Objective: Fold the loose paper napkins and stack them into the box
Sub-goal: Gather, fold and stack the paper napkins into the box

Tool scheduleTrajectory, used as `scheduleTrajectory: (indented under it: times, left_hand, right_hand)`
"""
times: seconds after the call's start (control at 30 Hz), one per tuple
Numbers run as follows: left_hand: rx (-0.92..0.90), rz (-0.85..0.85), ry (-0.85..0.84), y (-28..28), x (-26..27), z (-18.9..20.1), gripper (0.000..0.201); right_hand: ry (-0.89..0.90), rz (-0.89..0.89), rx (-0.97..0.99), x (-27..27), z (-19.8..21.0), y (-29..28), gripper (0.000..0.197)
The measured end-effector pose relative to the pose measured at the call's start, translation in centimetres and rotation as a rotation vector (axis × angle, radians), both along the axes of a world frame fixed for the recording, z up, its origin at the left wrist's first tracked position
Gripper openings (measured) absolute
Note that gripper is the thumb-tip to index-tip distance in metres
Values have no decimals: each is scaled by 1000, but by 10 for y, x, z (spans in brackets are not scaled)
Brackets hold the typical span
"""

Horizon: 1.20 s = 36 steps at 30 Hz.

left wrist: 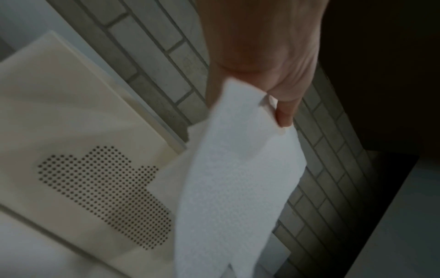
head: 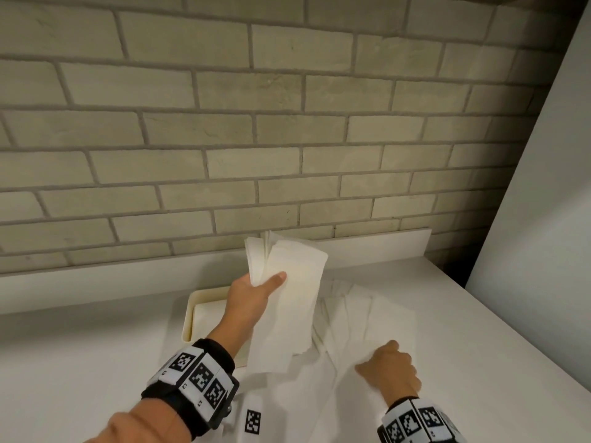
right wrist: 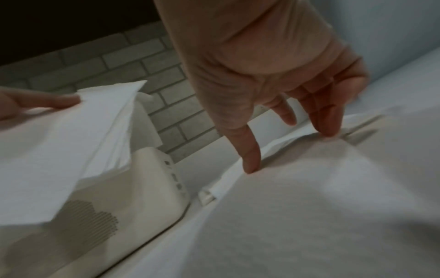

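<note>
Wrist bands [head: 195,377] with black and white squares are sitting nearest the camera, one on each arm. Up ahead, the left hand [head: 251,297] is pinching a bunch of long folded napkins [head: 289,302] between thumb and fingers. It is holding them in the air, right above the cream box [head: 192,302]. That box is sitting on the white counter [head: 80,362], close to the brick wall [head: 287,123]. One folded sheet seems to be lying in the box already, but I cannot tell how many.

To the right of the box, the loose napkins [head: 367,318] are lying spread out on the counter. The right hand [head: 391,367] is pressing its fingertips [right wrist: 251,165] down on them. Its fingers are reaching down with a slight bend and are not wrapping around anything.

I think the stacking step is going on now. The bunch is looking ready to go down into the box. Next, the left hand needs to be lining the bunch up with the box walls and lowering it flat. Soft paper bends easily, so going slowly is looking wise. After that, more loose napkins are waiting to be folded.
</note>
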<state>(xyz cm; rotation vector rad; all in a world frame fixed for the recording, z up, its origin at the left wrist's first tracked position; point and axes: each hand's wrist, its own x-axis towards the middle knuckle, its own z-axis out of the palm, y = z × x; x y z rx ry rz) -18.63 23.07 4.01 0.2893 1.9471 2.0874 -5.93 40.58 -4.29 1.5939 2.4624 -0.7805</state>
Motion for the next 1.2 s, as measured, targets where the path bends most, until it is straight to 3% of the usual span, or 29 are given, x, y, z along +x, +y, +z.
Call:
scheduleTrajectory:
  times: [0.17,0.37,0.57,0.8,0.87,0.97,1.03,1.1,1.2]
  left_hand:
    - [50,-38,-70,-3,2,0,7]
    - [47,-106,-28,-5,2,2,15]
    - [46,-131,-30,-5,2,1,15]
    - [63,-149,-39,-4,5,0,16]
    - [78,-123,-46,-5,3,1,15]
    - [69,-83,-58,-9,-3,1,11]
    - [63,-80,-63,-11,-3,3,10]
    - [61,-109,-50,-13,-2,4,19]
    - [35,-200,-29,-14,4,9,14]
  right_hand:
    - [34,-135,-152,2,-10,18,86]
    - [-76,-72,-146,2,-9,19,71]
    - [-50,-8,-112,-1,-4,20,31]
    - [15,156,-149,3,12,13,11]
    - [89,258,-175,1,29,12,35]
    - [402,514,-399,9,84,-3,27]
    - [628,690,-694,17,122,-17,34]
    - [771,751,-844,13,141,-24,38]
    - [866,621,-672,-14,144,-35,35]
